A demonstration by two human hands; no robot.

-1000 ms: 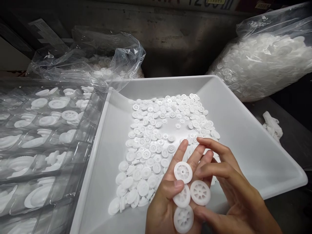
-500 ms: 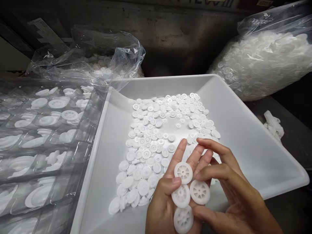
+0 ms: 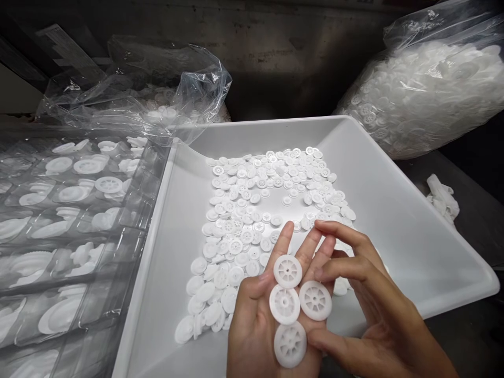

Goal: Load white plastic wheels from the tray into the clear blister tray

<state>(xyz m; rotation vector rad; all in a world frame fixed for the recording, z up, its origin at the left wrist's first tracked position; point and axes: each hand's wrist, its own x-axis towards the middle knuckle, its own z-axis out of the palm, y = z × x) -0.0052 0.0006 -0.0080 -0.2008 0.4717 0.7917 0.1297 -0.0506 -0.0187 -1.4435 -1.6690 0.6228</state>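
One left hand (image 3: 254, 336); one right hand (image 3: 368, 283); four spoked wheels (image 3: 287, 272); one white tray (image 3: 394, 178); two plastic bags (image 3: 417, 100).

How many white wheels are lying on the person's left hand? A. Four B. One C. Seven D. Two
A. Four round white plastic spoked wheels are lying together on the open left hand.

Matt white plastic spoked wheels (image 3: 287, 272), smooth white plastic tray (image 3: 394, 226), glossy clear polythene bag (image 3: 433, 31)
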